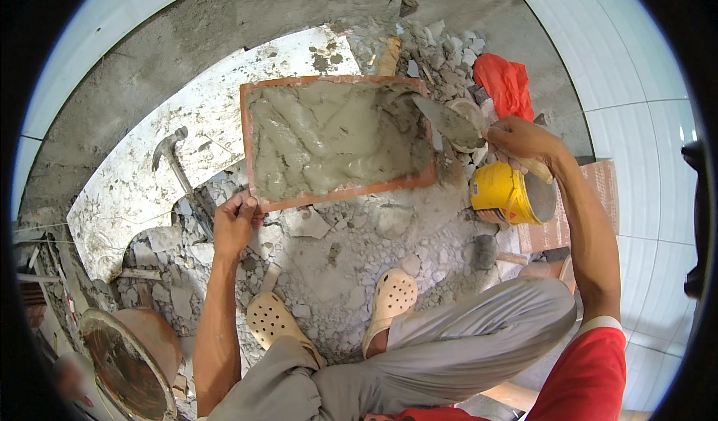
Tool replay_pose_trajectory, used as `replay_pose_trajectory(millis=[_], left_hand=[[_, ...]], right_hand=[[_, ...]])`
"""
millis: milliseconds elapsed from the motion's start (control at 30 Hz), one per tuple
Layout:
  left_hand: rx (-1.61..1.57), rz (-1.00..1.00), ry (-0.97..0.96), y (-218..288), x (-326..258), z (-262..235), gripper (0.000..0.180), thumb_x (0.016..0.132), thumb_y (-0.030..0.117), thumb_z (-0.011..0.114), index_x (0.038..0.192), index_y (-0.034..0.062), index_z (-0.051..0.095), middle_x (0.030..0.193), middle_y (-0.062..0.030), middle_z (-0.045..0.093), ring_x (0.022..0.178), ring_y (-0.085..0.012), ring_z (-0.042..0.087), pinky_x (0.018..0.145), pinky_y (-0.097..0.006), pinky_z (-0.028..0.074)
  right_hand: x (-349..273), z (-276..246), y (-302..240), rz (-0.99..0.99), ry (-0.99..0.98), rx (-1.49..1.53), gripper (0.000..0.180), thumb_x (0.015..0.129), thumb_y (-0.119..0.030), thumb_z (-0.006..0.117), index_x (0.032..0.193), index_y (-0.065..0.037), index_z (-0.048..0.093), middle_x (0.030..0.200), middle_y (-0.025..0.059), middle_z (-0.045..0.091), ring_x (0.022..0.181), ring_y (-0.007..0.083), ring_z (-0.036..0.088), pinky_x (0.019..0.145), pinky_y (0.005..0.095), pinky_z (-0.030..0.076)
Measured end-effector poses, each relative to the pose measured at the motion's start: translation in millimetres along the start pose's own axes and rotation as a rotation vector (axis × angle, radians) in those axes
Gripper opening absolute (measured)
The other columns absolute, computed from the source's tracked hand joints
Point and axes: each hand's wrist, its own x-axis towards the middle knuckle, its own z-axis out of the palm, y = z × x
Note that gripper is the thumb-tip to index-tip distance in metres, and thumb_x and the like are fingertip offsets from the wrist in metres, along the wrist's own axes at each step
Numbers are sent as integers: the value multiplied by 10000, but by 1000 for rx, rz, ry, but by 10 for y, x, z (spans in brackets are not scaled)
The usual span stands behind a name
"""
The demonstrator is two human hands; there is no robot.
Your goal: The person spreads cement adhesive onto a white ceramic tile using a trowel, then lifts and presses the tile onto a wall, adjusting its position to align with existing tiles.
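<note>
In the head view, the tile (pixel 416 181) lies ahead of my feet, its orange-brown edges framing a thick, uneven coat of wet grey mortar (pixel 329 138). My left hand (pixel 235 223) pinches the tile's near left corner between thumb and fingers. My right hand (pixel 523 143) is closed around the handle of a mortar-smeared trowel (pixel 454 127), whose blade reaches over the tile's right edge; I can't tell whether its tip touches the mortar. A claw hammer (pixel 171 158) lies just beyond my left hand, its head over a stained white sheet (pixel 123 189). Below my right hand sits a yellow bucket (pixel 495 191), tipped over, and beyond that hand a red plastic bag (pixel 503 84) lies by the rubble (pixel 447 69).
</note>
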Motion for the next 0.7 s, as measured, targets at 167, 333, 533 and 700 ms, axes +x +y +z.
replay_pose_trajectory(millis=[167, 333, 533, 700], left_hand=[[-37, -23, -8, 4, 15, 4, 237, 1050, 156, 591, 1116, -30, 723, 803, -27, 685, 693, -81, 601, 625, -251, 514], [-53, -6, -6, 5, -1, 8, 223, 1043, 193, 611, 997, -1, 711, 798, -18, 669, 697, -87, 599, 632, -253, 511], [-23, -5, -3, 26, 1, 21, 209, 1049, 145, 590, 1020, -12, 725, 785, -14, 672, 672, -77, 582, 618, -249, 500], [-29, 6, -14, 38, 5, 12, 223, 1047, 147, 579, 1001, -16, 723, 765, -11, 661, 655, -81, 563, 614, -258, 490]], right_hand=[[139, 145, 118, -10, 104, -112, 431, 1015, -355, 515, 909, 28, 682, 728, 160, 681, 615, 265, 681, 587, 420, 531], [229, 303, 178, -265, 318, -504, 433, 1024, -349, 508, 972, 39, 694, 927, 272, 703, 878, 436, 685, 792, 513, 526], [0, 266, 167, -342, 415, -594, 386, 1028, -349, 536, 933, 12, 635, 863, 247, 673, 838, 454, 659, 748, 524, 504], [-6, 689, -30, -409, 418, -691, 355, 1016, -365, 548, 1017, -22, 636, 891, 203, 710, 820, 422, 700, 729, 528, 562]])
